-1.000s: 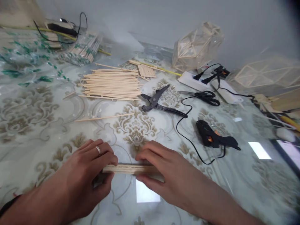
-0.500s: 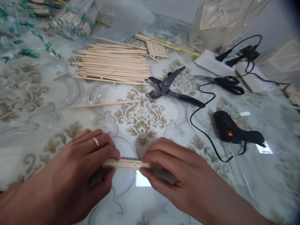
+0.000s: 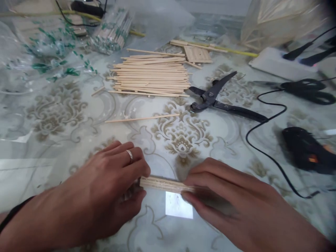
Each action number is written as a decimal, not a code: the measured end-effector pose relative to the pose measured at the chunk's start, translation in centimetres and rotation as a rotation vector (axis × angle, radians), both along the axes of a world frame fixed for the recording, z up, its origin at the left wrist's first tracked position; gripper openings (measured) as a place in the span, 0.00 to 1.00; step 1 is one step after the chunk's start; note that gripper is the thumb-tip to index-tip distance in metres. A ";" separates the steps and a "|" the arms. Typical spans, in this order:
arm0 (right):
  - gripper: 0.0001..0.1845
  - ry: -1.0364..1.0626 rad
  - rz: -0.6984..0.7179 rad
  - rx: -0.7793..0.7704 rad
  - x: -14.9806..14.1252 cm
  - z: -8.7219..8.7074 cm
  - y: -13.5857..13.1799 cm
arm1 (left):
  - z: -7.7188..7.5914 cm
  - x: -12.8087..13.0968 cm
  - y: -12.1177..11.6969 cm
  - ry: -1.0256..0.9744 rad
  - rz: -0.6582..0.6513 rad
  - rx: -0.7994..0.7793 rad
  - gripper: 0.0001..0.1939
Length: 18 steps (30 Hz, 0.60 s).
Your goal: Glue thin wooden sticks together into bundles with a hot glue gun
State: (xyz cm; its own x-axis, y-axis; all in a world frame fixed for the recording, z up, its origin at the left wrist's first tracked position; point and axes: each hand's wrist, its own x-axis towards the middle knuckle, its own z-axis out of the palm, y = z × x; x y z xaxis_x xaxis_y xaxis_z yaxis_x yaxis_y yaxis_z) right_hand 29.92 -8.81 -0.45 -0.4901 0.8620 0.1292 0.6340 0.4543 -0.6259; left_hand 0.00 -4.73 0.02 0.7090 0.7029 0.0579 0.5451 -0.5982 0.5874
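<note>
A short flat stack of pale wooden sticks (image 3: 162, 183) lies level between my two hands, low over the glass-topped table (image 3: 157, 224). My left hand (image 3: 105, 189), with a ring on one finger, closes its fingertips and thumb about the stack's left end. On the right end my right hand (image 3: 228, 199) pinches with fingers above and thumb below, hiding that end. Beyond the hands lies one loose wooden stick (image 3: 141, 118). Farther back is a pile of wooden sticks (image 3: 152, 75), with black cutting pliers (image 3: 212, 99) to its right.
At the right lie a black glue gun (image 3: 304, 148), its cord, and black-handled scissors (image 3: 307, 89). A white power strip (image 3: 280, 64) sits behind them. Bagged sticks (image 3: 112, 29) and crumpled plastic wrap (image 3: 55, 52) cover the back left. A small stick panel (image 3: 198, 55) lies behind the pile.
The view has swung left, so the tabletop things appear farther right. Both hands stay on the stick stack; my left fingertips sit nearer its left end.
</note>
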 end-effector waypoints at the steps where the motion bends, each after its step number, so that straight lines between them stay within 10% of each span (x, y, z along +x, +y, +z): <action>1: 0.13 -0.008 0.010 0.009 0.1 -0.1 0.0 | 0.1 0.0 0.0 0.004 0.002 -0.004 0.06; 18: 0.12 -0.078 0.055 0.041 0.5 -0.1 -0.1 | -0.5 -0.2 0.4 -0.050 0.005 0.000 0.08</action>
State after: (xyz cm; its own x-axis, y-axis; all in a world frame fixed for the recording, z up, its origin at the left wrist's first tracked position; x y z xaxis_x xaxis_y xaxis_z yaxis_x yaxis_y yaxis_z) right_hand 30.45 -8.95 -0.54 -0.5469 0.8281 0.1232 0.6532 0.5141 -0.5559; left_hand -0.16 -4.28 -0.53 0.7016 0.7065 0.0927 0.5182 -0.5952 0.6142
